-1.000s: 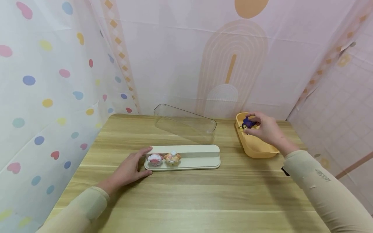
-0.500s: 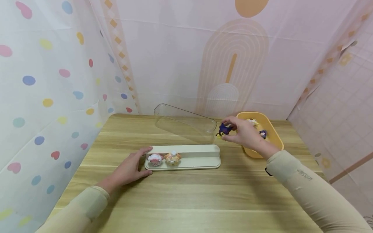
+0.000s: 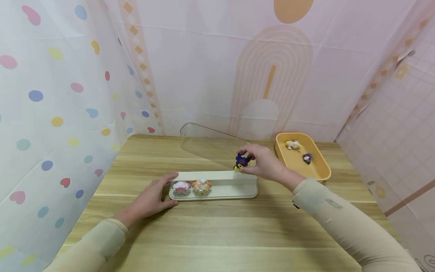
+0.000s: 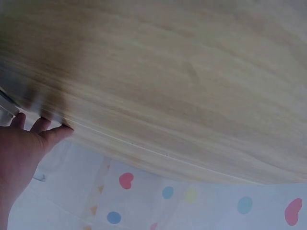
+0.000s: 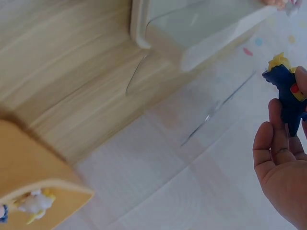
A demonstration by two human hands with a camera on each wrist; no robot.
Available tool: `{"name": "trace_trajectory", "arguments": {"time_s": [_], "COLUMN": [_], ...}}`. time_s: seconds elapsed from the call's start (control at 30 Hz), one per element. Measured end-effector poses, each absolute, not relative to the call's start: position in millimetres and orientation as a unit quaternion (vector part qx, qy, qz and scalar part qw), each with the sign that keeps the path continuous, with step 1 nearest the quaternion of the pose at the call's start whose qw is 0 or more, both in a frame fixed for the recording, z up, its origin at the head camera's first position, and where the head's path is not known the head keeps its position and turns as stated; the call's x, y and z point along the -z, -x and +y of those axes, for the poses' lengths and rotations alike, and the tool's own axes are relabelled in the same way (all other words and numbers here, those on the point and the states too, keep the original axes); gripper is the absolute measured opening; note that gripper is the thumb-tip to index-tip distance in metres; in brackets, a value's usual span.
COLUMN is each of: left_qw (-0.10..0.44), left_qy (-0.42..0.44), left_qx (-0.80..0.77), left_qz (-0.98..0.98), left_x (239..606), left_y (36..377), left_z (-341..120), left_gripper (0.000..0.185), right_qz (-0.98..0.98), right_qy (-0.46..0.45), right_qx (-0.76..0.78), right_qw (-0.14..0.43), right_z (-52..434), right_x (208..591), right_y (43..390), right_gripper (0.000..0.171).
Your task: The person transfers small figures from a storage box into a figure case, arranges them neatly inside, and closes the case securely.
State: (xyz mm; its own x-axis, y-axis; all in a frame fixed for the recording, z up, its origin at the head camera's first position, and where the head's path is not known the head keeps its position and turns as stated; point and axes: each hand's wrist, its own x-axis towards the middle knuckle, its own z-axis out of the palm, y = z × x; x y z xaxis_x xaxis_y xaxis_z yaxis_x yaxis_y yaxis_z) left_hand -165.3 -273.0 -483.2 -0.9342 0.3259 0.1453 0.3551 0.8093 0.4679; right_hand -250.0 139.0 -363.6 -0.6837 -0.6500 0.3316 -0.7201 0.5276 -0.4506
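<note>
My left hand (image 3: 149,198) holds the left end of a cream stepped display base (image 3: 234,190), thumb at the near corner and forefinger at the far one. Two small figurines stand on its lower step: a pink-and-white one (image 3: 181,187) at the left end and an orange one with a white top (image 3: 202,186) beside it. Between thumb and fingers, my right hand (image 3: 266,164) pinches a dark blue and yellow figurine (image 3: 242,160), held over the right part of the base's back step. The right wrist view shows a red patch on this figurine (image 5: 288,91).
A clear plastic cover (image 3: 204,141) lies behind the base, partly hidden by the right hand. At the back right stands a yellow bin (image 3: 288,160) with a white-and-yellow figurine (image 3: 293,144) and a dark piece (image 3: 307,158) inside. Patterned curtains surround the wooden table (image 3: 210,234).
My right hand has lifted the dark blue figurine out of the yellow bin and carried it left to the base. The left hand has stayed at the base's left end.
</note>
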Motion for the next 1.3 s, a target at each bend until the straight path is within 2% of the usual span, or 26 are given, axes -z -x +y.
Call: {"name": "trace_trajectory", "arguments": {"time_s": [0.43, 0.67, 1.17, 1.3], "left_qw": [0.049, 0.037, 0.047, 0.046], "left_qy": [0.186, 0.184, 0.186, 0.185], "left_qx": [0.250, 0.252, 0.252, 0.252], "left_qz": [-0.949, -0.949, -0.949, -0.949], "left_x": [483.6, 484.9, 479.1, 480.1], "left_y": [161.3, 161.1, 162.5, 161.5], "left_z": [-272.5, -272.7, -271.8, -271.3], "left_gripper": [0.093, 0.093, 0.091, 0.091], "right_qz": [-0.871, -0.871, -0.876, -0.882], "right_qy": [-0.430, -0.435, -0.450, -0.439], "right_qx": [-0.235, -0.227, -0.167, -0.167], "right_qw": [0.043, 0.033, 0.055, 0.039], "right_z": [103.3, 94.1, 77.3, 73.7], "right_x": [385.9, 393.5, 417.8, 422.8], "right_y": [239.1, 233.7, 232.2, 230.0], "right_gripper": [0.050, 0.052, 0.054, 0.052]}}
